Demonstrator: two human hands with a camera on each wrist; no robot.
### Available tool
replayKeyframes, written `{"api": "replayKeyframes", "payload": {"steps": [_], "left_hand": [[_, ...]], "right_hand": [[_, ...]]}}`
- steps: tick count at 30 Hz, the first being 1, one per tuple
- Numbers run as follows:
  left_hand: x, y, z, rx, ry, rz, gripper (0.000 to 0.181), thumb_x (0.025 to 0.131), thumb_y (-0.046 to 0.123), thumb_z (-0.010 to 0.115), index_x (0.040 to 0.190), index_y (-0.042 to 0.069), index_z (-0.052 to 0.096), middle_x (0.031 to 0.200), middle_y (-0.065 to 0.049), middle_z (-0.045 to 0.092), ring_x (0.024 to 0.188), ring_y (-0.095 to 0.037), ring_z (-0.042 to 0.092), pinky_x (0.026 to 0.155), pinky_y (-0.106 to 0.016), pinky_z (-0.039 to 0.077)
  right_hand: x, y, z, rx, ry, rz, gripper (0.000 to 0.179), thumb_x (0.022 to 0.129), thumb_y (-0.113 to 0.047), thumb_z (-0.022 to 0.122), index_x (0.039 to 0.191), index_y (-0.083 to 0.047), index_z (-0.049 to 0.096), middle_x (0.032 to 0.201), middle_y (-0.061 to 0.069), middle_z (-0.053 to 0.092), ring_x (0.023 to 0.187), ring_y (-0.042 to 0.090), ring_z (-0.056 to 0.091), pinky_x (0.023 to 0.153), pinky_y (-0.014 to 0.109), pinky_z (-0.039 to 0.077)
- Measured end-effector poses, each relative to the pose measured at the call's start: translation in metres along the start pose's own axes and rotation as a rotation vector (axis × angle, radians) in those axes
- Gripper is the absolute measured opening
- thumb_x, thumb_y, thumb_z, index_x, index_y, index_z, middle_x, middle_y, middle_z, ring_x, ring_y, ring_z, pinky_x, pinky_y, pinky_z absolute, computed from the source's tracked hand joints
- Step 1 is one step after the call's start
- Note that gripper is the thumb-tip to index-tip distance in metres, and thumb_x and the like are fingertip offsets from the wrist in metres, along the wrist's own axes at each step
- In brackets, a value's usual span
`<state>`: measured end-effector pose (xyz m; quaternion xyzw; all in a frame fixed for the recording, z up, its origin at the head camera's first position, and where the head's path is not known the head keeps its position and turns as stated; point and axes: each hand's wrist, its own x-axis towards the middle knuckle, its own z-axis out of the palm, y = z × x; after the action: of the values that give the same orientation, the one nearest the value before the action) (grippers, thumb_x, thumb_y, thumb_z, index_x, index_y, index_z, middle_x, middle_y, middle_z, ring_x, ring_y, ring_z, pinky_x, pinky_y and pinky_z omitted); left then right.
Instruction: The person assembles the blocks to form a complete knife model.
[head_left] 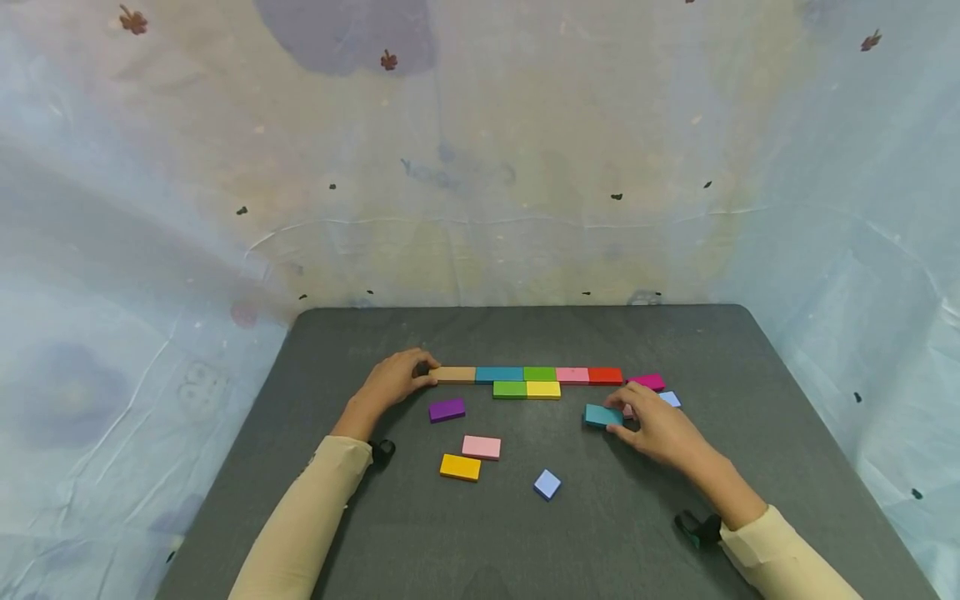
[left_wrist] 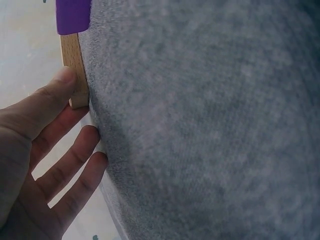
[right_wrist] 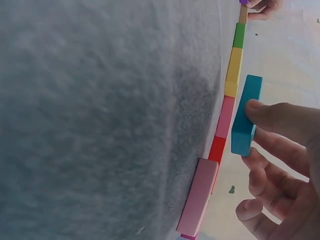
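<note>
My left hand [head_left: 393,382] pinches the left end of a plain wooden block [left_wrist: 75,60] between thumb and fingers. That block heads a straight row with a blue block [head_left: 498,375], a green block [head_left: 539,374], a pink block [head_left: 572,376] and a red block [head_left: 604,376]. Against the row's near side lie a second green block [head_left: 509,390] and a yellow block [head_left: 543,390]. Over to the right, my right hand [head_left: 660,425] holds a teal block [right_wrist: 245,117] between thumb and fingers, raised off the table and nearer to me than the red block.
Loose on the dark table [head_left: 390,533] are a purple block [head_left: 447,410], a pink block [head_left: 481,447], an orange-yellow block [head_left: 460,467] and a pale blue block [head_left: 547,484]. Beyond my right hand lie a magenta block [head_left: 648,382] and another pale blue block [head_left: 670,399], partly hidden.
</note>
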<state>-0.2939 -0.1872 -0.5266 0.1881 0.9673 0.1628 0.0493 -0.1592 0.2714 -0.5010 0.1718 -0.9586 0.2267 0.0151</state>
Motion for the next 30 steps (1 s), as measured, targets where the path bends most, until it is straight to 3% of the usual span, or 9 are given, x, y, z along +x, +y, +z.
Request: {"api": "replayKeyframes", "payload": {"steps": [7, 14, 30], "left_hand": [[0.000, -0.001, 0.000, -0.002, 0.002, 0.003, 0.032, 0.101, 0.036, 0.078, 0.129, 0.020, 0.077, 0.129, -0.005, 0.073, 0.106, -0.025, 0.069, 0.096, -0.054, 0.057], [0.002, 0.000, 0.000, -0.009, 0.003, 0.004, 0.031, 0.101, 0.035, 0.078, 0.128, 0.020, 0.077, 0.127, -0.003, 0.074, 0.103, -0.022, 0.070, 0.095, -0.052, 0.058], [-0.001, -0.001, 0.000, -0.013, 0.008, 0.009, 0.031, 0.101, 0.035, 0.078, 0.128, 0.021, 0.078, 0.126, -0.003, 0.074, 0.103, -0.021, 0.070, 0.093, -0.050, 0.058]], "right_hand": [[0.018, 0.005, 0.000, -0.002, 0.004, -0.026, 0.032, 0.092, -0.018, 0.089, 0.119, -0.009, 0.075, 0.111, 0.002, 0.066, 0.091, 0.020, 0.060, 0.077, 0.040, 0.055], [0.034, 0.007, -0.001, 0.003, 0.009, -0.064, 0.030, 0.094, -0.016, 0.086, 0.120, -0.009, 0.074, 0.114, 0.004, 0.067, 0.097, 0.020, 0.063, 0.084, 0.044, 0.057], [0.058, 0.008, 0.014, -0.030, 0.002, -0.113, 0.031, 0.092, -0.016, 0.088, 0.119, -0.008, 0.075, 0.112, 0.006, 0.066, 0.095, 0.019, 0.060, 0.083, 0.044, 0.056]]}}
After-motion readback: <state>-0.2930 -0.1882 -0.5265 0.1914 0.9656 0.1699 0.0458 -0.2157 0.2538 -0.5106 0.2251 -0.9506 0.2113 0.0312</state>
